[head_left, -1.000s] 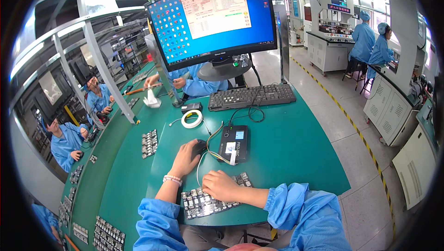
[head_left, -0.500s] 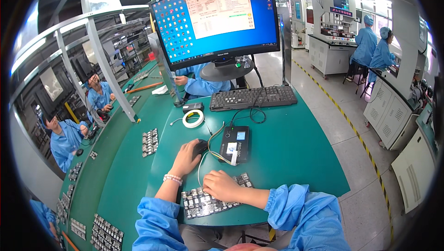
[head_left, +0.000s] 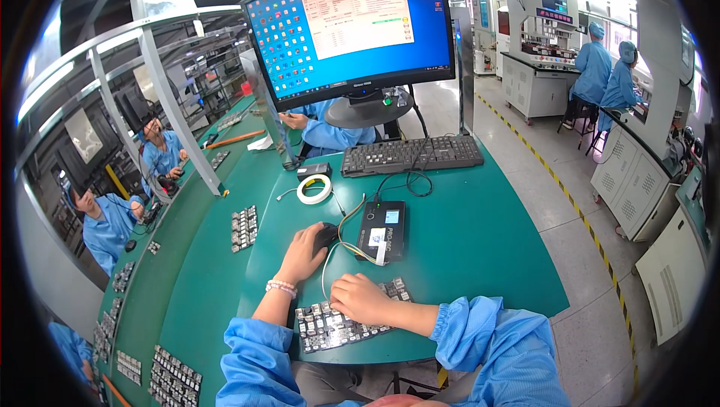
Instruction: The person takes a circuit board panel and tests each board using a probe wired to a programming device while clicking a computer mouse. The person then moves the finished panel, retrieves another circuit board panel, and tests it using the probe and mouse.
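- Our left hand (head_left: 301,255) has its grip wrapped on the black mouse (head_left: 327,235), just below mid-frame.
- Our right hand (head_left: 360,298) covers the circuit boards (head_left: 319,332), bottom center on the counter (head_left: 480,249); tips hidden, so we can't tell that grip's state.
- We'd press lightly and keep the white cable (head_left: 325,276) slack.

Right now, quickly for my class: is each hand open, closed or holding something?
Left hand: resting on the black mouse; grip cannot be told.
Right hand: curled over the circuit boards; fingertips hidden, grip unclear.
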`<state>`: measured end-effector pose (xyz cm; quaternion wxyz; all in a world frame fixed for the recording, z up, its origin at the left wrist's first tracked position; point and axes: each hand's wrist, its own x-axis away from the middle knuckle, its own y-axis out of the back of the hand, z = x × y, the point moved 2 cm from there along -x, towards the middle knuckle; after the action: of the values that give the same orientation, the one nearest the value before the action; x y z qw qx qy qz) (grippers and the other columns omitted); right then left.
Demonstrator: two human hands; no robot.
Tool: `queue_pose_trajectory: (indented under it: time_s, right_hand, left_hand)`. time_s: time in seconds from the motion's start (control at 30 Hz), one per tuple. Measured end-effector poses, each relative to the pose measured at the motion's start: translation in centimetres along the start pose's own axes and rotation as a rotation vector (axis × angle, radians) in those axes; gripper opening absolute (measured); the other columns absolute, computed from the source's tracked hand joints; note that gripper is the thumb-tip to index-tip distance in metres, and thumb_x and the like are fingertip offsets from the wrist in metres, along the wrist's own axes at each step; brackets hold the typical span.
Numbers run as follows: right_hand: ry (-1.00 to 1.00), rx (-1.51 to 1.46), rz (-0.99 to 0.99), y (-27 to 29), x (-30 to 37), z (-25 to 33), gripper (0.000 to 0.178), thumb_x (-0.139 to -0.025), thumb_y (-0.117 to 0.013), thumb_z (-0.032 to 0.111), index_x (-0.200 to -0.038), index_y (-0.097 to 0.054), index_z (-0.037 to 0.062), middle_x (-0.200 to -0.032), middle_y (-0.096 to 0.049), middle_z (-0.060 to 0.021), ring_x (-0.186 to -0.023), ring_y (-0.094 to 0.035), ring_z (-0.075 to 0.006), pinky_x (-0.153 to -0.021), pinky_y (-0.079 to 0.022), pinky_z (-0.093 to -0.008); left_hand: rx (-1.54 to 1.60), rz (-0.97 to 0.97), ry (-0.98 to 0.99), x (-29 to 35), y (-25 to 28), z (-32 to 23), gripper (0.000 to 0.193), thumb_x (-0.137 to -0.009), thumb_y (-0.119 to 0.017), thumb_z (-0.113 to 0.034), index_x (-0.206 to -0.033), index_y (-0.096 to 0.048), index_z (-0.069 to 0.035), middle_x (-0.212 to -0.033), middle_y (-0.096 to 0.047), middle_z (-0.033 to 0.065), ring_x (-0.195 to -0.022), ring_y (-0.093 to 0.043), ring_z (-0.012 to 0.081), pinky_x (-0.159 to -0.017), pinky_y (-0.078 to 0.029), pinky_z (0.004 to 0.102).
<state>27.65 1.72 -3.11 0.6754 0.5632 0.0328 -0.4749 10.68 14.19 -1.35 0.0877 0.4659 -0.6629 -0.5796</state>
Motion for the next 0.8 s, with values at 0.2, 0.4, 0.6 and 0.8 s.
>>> queue_pose_trajectory:
  time_s: [0.2,0.4,0.6,0.8]
  right_hand:
    - [0.001,-0.024,0.000,0.4,0.9,0.2,0.013,-0.085,-0.067,0.019,-0.084,-0.062,0.0070,-0.093,-0.058,-0.0043,-0.095,-0.055,-0.0242,-0.081,-0.042,-0.0385]
    - [-0.014,0.037,0.064,0.1,-0.5,0.3,0.012,-0.085,-0.066,0.018,-0.086,-0.061,0.0070,-0.091,-0.058,-0.0070,-0.091,-0.056,-0.0277,-0.079,-0.041,-0.0404]
    - [-0.081,-0.020,-0.097,2.6,-2.0,0.4,0.010,-0.084,-0.067,0.010,-0.084,-0.058,0.0047,-0.091,-0.062,-0.0084,-0.084,-0.060,-0.0284,-0.075,-0.043,-0.0385]
    - [-0.152,-0.107,0.024,0.3,-4.1,2.8,0.013,-0.083,-0.069,0.010,-0.082,-0.059,0.0034,-0.090,-0.062,-0.0093,-0.088,-0.061,-0.0281,-0.077,-0.044,-0.0384]
  left_hand:
    - [0.007,-0.001,0.008,0.3,-0.5,-0.9,0.062,-0.083,-0.066,-0.013,-0.138,-0.041,-0.003,-0.137,-0.051,0.0178,-0.125,-0.047,0.0391,-0.107,-0.039,0.0435]
    - [-0.007,-0.047,0.004,0.5,-0.2,1.0,0.062,-0.082,-0.068,-0.012,-0.138,-0.043,-0.003,-0.139,-0.050,0.0185,-0.126,-0.047,0.0386,-0.110,-0.037,0.0431]
    - [0.057,-0.047,-0.028,-1.4,-0.3,1.2,0.059,-0.083,-0.065,-0.013,-0.137,-0.043,-0.007,-0.134,-0.054,0.0166,-0.122,-0.049,0.0394,-0.105,-0.041,0.0451]
    - [0.051,-0.055,-0.004,0.6,-0.4,1.6,0.060,-0.083,-0.065,-0.013,-0.138,-0.042,-0.008,-0.134,-0.053,0.0151,-0.121,-0.050,0.0396,-0.103,-0.043,0.0460]
